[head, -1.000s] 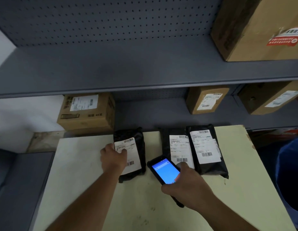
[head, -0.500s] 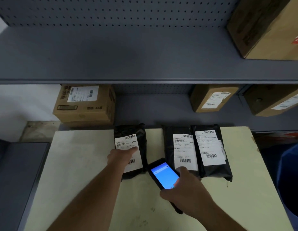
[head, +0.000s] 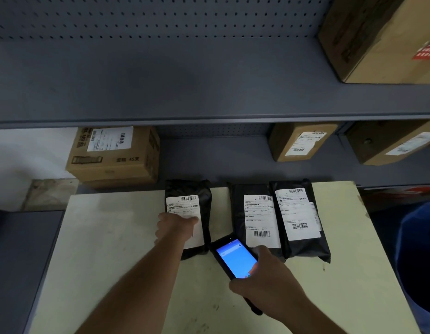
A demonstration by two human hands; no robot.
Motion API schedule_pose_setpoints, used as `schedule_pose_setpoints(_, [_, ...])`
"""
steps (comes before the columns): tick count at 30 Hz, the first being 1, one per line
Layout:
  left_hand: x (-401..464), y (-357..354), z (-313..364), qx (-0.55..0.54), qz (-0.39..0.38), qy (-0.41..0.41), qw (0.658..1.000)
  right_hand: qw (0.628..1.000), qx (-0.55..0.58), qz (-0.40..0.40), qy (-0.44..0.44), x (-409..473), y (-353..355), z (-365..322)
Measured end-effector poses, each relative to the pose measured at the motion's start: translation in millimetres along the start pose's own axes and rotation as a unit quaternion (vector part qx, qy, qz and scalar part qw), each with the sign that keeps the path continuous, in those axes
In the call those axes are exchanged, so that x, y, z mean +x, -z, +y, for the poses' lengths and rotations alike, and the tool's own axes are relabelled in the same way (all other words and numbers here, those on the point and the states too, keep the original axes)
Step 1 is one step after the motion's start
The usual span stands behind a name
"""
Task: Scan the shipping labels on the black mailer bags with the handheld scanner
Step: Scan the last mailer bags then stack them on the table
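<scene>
Parcel depot: steel shelving [head: 209,92], labelled cartons [head: 115,155].

I see glossy, crinkled black plastic mailer bags [head: 300,239] with matt white paper labels [head: 259,220], on a scuffed pale table [head: 117,237]; behind it, matt grey metal shelving [head: 185,92] holds brown cardboard boxes [head: 112,160].

Left hand [head: 175,226] reaches forward, palm down, fingers flat. Right hand [head: 269,283] lower and nearer, fingers curled in a grip, thumb forward. Both forearms bare.

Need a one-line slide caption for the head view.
Left hand presses a black mailer bag on the table; right hand holds the handheld scanner.
</scene>
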State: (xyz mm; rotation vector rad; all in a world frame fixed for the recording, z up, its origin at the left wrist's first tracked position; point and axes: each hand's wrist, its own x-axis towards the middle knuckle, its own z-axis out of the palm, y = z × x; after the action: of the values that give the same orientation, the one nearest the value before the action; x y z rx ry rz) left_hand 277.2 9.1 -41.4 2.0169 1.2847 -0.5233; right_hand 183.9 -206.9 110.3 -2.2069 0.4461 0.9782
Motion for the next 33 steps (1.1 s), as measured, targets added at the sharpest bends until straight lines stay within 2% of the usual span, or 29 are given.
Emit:
schedule_pose_setpoints(5, [-7.6,4.2,1.9,0.015,0.011,-0.015,1.000,1.000,0.001,-0.003,0.009,-0.2,5.2,1.9])
schedule_pose_setpoints(9, [-9.1,10.6,3.9,-0.028,-0.003,-0.007,1.000,1.000,-0.004,0.002,0.015,-2.0,9.5,3.6])
schedule_pose_setpoints(12, [-10.3,17.3,4.1,-0.056,-0.031,-0.005,0.998,1.000,-0.011,0.005,0.024,-4.0,11.1,3.1])
schedule_pose_setpoints(20, [-31.4,41.9,3.4,-0.088,-0.105,-0.072,0.988,0.999,-0.017,0.015,0.036,-15.8,10.1,-1.7])
schedule_pose_setpoints(33, [-48.5,96.9,-10.7,-0.157,-0.095,-0.132,0.974,0.993,-0.057,0.072,0.075,-48.5,19.4,-9.7])
